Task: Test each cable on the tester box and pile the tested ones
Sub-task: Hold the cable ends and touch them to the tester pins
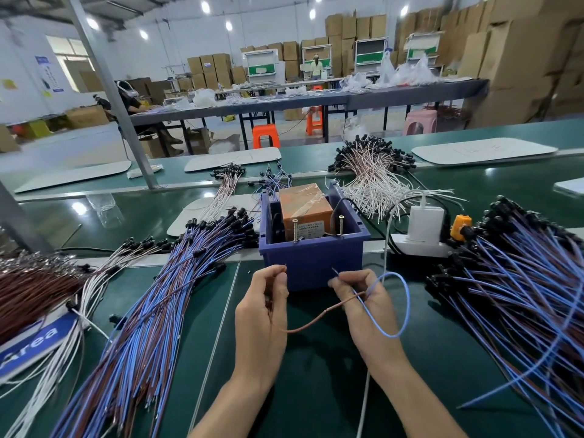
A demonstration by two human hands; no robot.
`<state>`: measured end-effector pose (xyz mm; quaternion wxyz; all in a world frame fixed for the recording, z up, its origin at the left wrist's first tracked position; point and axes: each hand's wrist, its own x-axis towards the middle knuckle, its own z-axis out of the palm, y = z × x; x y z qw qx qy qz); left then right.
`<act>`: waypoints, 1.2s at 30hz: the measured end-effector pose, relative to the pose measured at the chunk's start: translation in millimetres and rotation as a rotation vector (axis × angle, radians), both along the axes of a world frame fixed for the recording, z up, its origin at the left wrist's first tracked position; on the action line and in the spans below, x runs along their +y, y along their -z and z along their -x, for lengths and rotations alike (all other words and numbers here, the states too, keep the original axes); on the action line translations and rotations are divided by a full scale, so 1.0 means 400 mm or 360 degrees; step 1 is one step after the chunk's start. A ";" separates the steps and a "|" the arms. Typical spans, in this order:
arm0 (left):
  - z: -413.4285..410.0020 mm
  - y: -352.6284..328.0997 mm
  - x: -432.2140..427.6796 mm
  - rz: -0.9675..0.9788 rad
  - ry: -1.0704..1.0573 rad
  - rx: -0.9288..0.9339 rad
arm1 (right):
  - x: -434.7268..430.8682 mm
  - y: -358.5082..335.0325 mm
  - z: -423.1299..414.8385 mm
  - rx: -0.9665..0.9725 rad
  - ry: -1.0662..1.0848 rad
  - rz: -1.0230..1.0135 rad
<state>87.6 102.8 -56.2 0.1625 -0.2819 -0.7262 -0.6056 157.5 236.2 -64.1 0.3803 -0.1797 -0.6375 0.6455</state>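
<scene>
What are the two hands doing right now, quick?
Left hand: closed, pinching the end of the brown wire.
Right hand: closed, pinching the end of the blue wire.

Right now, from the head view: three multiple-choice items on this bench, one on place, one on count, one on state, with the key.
1. Where does the white power strip lie relative to the blue tester box?
A) to its left
B) to its right
C) inside it

2. How many screws stand upright at the box's near wall?
A) one
B) two
C) four

3. The ends of the cable are:
A) touching the screws
B) pinched in the left hand and the right hand, short of the screws
C) lying loose on the belt

Key:
1 B, the strip sits just right of the box.
2 B, two screw heads show above the near wall.
3 B, both ends point up in front of the box, below the screws.
</scene>
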 end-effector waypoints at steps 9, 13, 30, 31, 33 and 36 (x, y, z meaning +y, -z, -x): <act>-0.001 0.002 0.000 -0.0015 -0.0020 0.0048 | 0.005 -0.017 -0.008 0.0113 0.0017 0.0220; -0.001 0.000 -0.001 -0.0014 -0.0030 0.0077 | 0.002 -0.017 -0.004 0.0186 0.0114 0.0058; 0.074 -0.002 0.050 0.0083 -0.0236 0.0542 | 0.015 -0.015 0.055 0.0164 0.0679 -0.0538; 0.076 -0.001 0.051 0.0072 -0.0227 0.0537 | 0.018 -0.016 0.061 0.0188 0.0698 -0.0554; 0.079 0.002 0.052 0.0062 -0.0220 0.0519 | 0.019 -0.019 0.071 0.0208 0.0705 -0.0578; 0.081 0.005 0.054 0.0065 -0.0224 0.0493 | 0.018 -0.016 0.081 0.0240 0.0646 -0.0604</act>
